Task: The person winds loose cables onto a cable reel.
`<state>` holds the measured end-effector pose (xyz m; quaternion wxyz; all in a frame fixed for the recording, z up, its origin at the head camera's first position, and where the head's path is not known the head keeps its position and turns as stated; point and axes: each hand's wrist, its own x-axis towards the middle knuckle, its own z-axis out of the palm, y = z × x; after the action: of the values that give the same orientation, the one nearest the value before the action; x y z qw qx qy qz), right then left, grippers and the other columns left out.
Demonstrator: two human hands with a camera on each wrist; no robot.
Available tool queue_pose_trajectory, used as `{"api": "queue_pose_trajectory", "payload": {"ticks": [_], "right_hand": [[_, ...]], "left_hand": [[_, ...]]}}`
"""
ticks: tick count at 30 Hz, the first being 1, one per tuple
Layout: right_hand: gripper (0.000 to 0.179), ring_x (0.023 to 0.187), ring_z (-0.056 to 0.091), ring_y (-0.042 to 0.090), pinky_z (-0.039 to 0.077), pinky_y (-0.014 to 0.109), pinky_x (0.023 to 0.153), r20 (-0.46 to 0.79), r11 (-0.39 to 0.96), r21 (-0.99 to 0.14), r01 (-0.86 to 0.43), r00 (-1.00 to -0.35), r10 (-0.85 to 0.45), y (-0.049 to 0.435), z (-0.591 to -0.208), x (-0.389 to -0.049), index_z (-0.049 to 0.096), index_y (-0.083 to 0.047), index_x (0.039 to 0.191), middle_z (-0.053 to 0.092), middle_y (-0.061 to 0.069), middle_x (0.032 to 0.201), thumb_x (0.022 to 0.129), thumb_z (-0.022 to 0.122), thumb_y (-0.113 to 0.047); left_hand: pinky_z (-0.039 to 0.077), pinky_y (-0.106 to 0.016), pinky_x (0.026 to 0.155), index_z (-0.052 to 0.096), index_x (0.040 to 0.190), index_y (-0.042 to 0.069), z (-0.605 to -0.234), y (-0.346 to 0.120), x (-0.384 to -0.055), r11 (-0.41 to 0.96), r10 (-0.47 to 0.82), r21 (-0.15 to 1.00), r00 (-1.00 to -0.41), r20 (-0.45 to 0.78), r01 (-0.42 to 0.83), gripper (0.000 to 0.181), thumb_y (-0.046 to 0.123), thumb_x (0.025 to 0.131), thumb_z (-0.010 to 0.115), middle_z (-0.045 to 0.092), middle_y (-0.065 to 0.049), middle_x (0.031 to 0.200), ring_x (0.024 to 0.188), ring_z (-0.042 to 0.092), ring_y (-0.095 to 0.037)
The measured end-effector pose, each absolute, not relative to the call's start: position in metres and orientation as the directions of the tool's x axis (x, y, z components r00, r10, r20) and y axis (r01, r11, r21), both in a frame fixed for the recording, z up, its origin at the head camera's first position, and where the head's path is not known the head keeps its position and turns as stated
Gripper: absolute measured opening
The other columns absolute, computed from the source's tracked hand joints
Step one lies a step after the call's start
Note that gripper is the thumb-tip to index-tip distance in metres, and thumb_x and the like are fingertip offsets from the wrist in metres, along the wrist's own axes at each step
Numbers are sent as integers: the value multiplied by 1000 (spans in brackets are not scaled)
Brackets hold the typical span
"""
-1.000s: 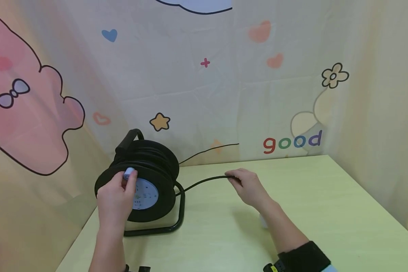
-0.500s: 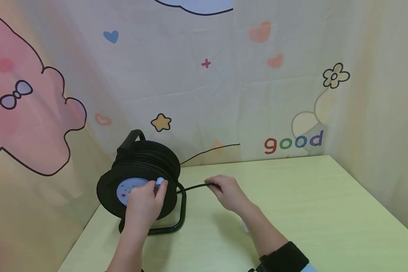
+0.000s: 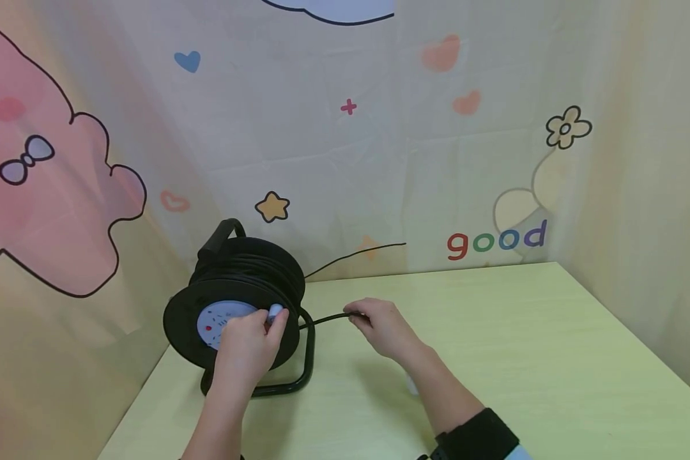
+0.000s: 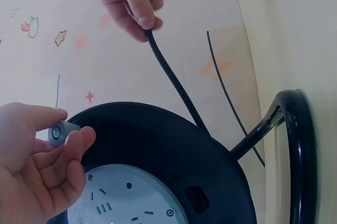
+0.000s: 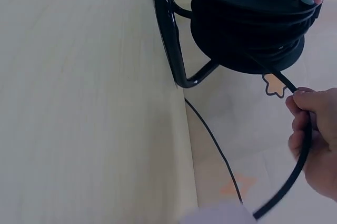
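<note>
A black cable reel (image 3: pixel 178 316) stands on its tubular frame at the left of the table, with a pale blue socket panel (image 4: pixel 126 192) in the middle of its front disc. My left hand (image 3: pixel 247 345) pinches the small grey-blue winding knob (image 4: pixel 64 133) near the disc's right edge, between thumb and fingers. To the right of the reel, my right hand (image 3: pixel 382 326) grips the black cable (image 4: pixel 176 84) that runs from the wound coils. In the right wrist view the cable's free part bends down past the palm.
The reel's tube frame (image 3: pixel 307 358) juts out on its right side. A small white object (image 3: pixel 412 384) lies partly hidden behind my right forearm. Behind the pale table (image 3: pixel 552 358) hangs a printed curtain (image 3: pixel 322 140), with a thin black line on it close to the reel.
My left hand has carried the knob from the disc's upper left round to its right side, turning the drum. My right hand has moved left with the cable, closer to the reel.
</note>
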<state>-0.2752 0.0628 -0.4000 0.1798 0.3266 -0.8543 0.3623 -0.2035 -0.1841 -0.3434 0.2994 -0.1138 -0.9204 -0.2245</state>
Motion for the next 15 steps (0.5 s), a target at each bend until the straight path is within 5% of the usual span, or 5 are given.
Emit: {"api": "queue_pose_trajectory", "payload": {"ticks": [8,15], "right_hand": [[13,79,56,11,51,31,71,437,642,-399,-655,-751,-495,86,-393,-273,67,-7,103,63,-1,89,91,63,-7],[4,61,49,9,46,30,59,366,747,-386,-542,-833,-415,120,-383,-269,64,-18,88,58,-10,72,91,66,-19]], "left_hand": [[31,-29,39,42,51,15,-345,-183,-204,872,94,326,-780,619,364,49,28,93,63,36,4,45,43,37,-14],[33,-30,40,43,51,14,-346,-184,-206,867,95,343,-797,596,360,48,29,93,62,38,4,46,44,39,-15]]}}
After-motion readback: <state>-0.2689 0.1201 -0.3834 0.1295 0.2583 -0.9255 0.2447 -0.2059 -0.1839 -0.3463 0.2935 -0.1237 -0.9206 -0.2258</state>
